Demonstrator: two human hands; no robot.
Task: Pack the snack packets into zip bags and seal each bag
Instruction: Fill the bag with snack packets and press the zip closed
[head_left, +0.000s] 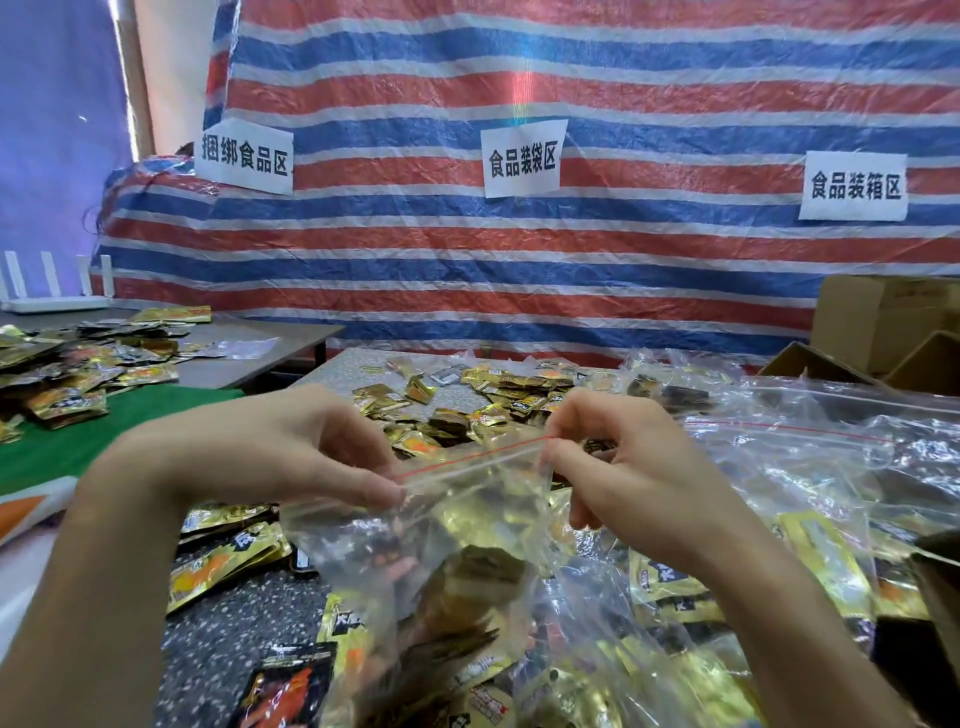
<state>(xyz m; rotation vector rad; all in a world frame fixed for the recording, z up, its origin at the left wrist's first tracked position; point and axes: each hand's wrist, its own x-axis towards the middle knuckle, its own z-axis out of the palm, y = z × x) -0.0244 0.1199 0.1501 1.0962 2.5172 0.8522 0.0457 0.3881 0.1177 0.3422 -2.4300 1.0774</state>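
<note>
Left hand (291, 452) and right hand (623, 467) pinch the ends of a filled clear plastic zip bag's (441, 561) red-lined top, so it looks mid-seal, with loads of loose gold foil snack packets (467, 410) on the far table unpacked.

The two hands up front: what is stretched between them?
In the head view, the red-lined zip strip of a clear zip bag spans from the left hand to the right hand; each pinches one end.

Centre of frame, left hand (291, 457) and right hand (618, 467) pinching the red-lined top of a clear zip bag (452, 545) holding gold snack packets (483, 571), loose packets (467, 405) strewn over the speckled surface (234, 634), 3 paper signs (522, 158) on striped tarp (519, 260) behind
</note>
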